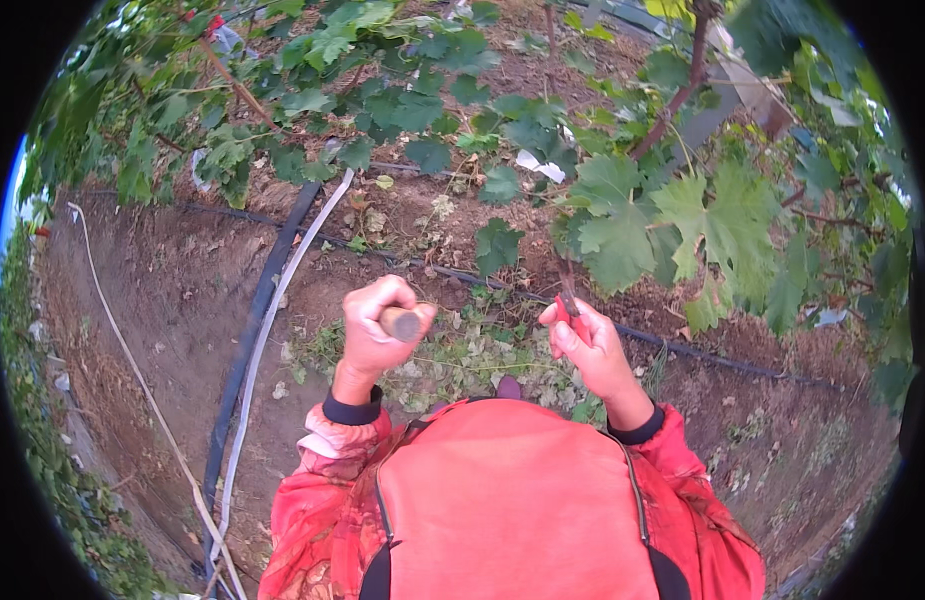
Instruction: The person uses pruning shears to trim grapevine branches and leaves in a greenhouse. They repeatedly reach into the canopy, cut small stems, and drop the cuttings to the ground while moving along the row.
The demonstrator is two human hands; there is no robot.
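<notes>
My left hand (380,326) is closed around a brown cylindrical handle (402,322), seen end-on with its round grey end towards me. The rest of that object is hidden behind the fist. In my right hand (593,346) are small red-handled pruning shears (571,306), their narrow blades pointing up and away from me. Whether the blades are parted is too small to tell. Just beyond the shears hang large green grapevine leaves (620,232). Both hands are held in front of my red apron (518,495), apart from each other, above soil and cut greenery.
A black drip irrigation hose (680,349) crosses the soil beyond my hands. On the left, a wide dark hose (248,367) and a white pipe (263,337) run lengthwise. Woody vine stems (676,101) rise at upper right. Wilted leaves (462,367) lie underfoot.
</notes>
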